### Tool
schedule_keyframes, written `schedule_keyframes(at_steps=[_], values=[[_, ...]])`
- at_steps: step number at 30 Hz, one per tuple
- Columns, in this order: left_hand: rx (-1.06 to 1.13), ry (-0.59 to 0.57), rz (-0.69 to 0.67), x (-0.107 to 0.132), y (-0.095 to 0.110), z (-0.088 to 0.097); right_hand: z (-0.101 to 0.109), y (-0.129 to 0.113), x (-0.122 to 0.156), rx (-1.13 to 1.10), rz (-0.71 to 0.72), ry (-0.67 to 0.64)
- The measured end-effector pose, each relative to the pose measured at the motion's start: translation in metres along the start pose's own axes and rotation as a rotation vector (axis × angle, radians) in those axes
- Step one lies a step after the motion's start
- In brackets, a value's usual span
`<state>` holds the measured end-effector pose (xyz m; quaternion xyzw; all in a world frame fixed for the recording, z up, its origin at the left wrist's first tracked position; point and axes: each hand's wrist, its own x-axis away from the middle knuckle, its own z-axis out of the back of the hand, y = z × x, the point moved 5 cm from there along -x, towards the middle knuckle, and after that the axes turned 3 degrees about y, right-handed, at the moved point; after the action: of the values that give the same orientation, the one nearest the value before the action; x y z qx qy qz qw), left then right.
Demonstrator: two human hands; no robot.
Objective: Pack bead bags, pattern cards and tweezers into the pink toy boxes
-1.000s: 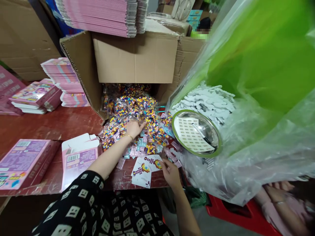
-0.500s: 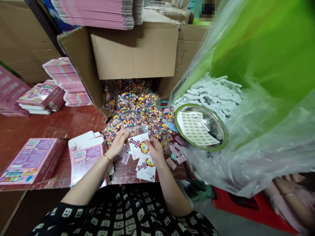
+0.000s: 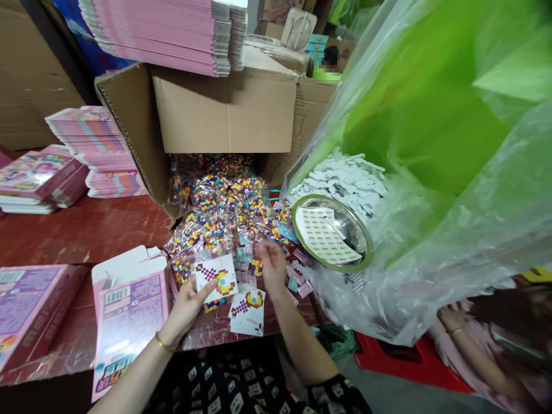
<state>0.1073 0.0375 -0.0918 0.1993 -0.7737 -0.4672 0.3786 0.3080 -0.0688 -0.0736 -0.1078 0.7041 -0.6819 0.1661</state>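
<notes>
My left hand (image 3: 186, 309) grips a white pattern card (image 3: 215, 278) with a pixel picture, together with a clear bag of coloured beads behind it. An open pink carton (image 3: 129, 299) lies just left of that hand. My right hand (image 3: 271, 263) reaches over small pink and teal packets (image 3: 297, 276) at the foot of the pile of bead bags (image 3: 224, 213); its fingers curl downward and what they hold is hidden. A short stack of further pattern cards (image 3: 248, 310) lies on the red table (image 3: 86, 230) between my hands.
A tipped cardboard box (image 3: 224, 109) spills bead bags. A metal bowl (image 3: 357, 227) with a sheet of stickers sits right of them. A large clear bag (image 3: 431, 218) of white pieces fills the right. Pink cartons (image 3: 30, 299) and flat stacks (image 3: 95, 144) lie left. Another person's arm (image 3: 466, 339) shows lower right.
My left hand took the card and bead bag and drew them down-left toward the open carton. My right hand let go of the card and moved to the small packets.
</notes>
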Motion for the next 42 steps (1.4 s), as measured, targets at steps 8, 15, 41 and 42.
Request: schedule_keyframes(at_steps=[8, 15, 41, 42], values=[[-0.199, 0.24, 0.026, 0.021, 0.013, 0.047, 0.034, -0.042, -0.158, 0.847, 0.275, -0.179], [0.266, 0.26, 0.472, 0.021, -0.007, 0.039, 0.028, -0.008, -0.3, 1.534, -0.045, -0.298], [0.01, -0.095, 0.088, 0.015, 0.018, -0.03, -0.066, -0.063, -0.095, 0.678, 0.452, -0.636], [0.001, -0.061, 0.078, 0.016, 0.02, -0.029, -0.06, -0.054, -0.131, 0.875, 0.425, -0.501]])
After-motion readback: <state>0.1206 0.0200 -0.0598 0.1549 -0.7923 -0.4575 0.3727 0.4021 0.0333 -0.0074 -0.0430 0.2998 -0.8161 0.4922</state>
